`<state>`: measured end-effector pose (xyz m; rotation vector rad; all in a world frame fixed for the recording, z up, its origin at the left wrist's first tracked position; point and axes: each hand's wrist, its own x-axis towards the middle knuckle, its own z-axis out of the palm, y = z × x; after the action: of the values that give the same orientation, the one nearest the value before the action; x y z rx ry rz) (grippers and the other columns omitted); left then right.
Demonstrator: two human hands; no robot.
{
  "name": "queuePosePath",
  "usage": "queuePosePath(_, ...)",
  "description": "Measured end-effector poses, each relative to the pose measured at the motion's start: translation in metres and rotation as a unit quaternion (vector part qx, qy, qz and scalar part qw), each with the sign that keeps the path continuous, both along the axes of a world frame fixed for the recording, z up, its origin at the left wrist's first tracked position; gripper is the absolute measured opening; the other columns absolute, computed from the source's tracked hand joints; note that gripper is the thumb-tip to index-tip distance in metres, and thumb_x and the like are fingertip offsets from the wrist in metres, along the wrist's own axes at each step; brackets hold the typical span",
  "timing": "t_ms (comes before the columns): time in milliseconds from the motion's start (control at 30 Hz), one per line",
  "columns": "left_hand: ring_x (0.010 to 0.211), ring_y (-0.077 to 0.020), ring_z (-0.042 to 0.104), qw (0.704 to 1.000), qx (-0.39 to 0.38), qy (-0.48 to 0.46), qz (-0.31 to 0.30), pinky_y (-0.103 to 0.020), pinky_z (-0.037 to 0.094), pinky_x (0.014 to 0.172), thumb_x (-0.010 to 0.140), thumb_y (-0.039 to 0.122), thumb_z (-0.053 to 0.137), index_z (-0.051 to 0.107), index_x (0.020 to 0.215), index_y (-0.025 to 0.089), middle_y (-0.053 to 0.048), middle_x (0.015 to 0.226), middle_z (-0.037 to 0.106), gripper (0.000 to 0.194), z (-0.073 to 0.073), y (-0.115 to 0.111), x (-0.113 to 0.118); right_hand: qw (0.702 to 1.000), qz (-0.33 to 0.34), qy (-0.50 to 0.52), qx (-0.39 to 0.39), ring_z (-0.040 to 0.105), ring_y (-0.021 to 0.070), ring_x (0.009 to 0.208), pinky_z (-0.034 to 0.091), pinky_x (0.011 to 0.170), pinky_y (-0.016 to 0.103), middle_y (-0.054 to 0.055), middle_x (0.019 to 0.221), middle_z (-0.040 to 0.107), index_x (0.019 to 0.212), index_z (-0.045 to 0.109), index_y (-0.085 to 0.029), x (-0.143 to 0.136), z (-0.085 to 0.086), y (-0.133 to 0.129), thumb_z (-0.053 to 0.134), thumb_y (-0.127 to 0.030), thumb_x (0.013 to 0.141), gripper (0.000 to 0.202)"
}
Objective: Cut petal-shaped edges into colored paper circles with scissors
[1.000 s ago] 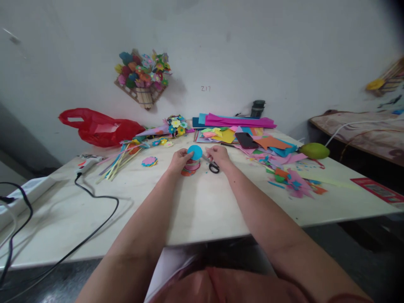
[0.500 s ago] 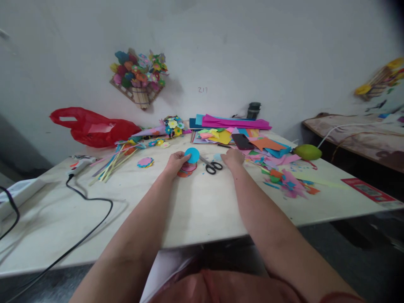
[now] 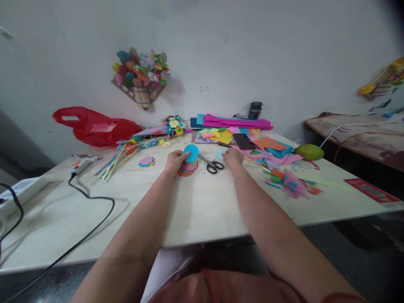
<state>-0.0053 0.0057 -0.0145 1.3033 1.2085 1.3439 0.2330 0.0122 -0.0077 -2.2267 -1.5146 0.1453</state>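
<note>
My left hand [image 3: 176, 161] pinches a round blue paper disc [image 3: 191, 154] between thumb and fingers. Beneath and in front of that disc lie pink and orange paper discs [image 3: 186, 172], partly covered. Scissors [image 3: 213, 166] with black handles rest on the table between my hands, blades pointing toward the blue disc. My right hand [image 3: 232, 158] is closed, its fingertips on a small pale blue piece [image 3: 220, 153] that looks thin, like paper or film. Its far fingers are hidden from view.
Left of my hands lies a scalloped paper flower [image 3: 147, 161], near paper strips [image 3: 114, 162] and a red plastic bag [image 3: 94, 128]. Coloured paper scraps [image 3: 293, 183], a phone [image 3: 243, 141] and a green oval object [image 3: 310, 152] are on the right. A black cable [image 3: 91, 198] crosses the left side.
The pale blue piece at my right fingertips shows a little more and sits slightly higher. My left hand still holds the blue disc; the whole view has shifted slightly.
</note>
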Motion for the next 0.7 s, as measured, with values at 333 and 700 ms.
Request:
queuePosePath(333,0.053,-0.0154,0.062,0.998,-0.001,-0.057,-0.011,-0.029,0.051,0.054,0.061,0.039,0.089,0.072,0.105,0.013,-0.004,0.070,0.071,0.054,0.000,0.001,-0.002,0.993,0.005,0.075,0.088,0.068,0.0244,0.104,0.048,0.085,0.031,0.009,0.107,0.076,0.101,0.074,-0.021,-0.010,0.006,-0.002,0.059,-0.032,0.094,0.020)
queuePosePath(700,0.058,-0.0159,0.059,0.997,0.026,0.071,0.032,-0.025,0.042,0.053,0.069,0.049,0.078,0.058,0.063,0.018,0.000,0.055,0.058,0.038,-0.003,0.003,-0.004,0.993,0.040,0.078,0.077,0.068,0.0228,0.104,0.048,0.082,0.030,0.006,0.111,0.076,0.104,0.073,-0.023,-0.023,0.010,-0.008,0.059,-0.032,0.094,0.020)
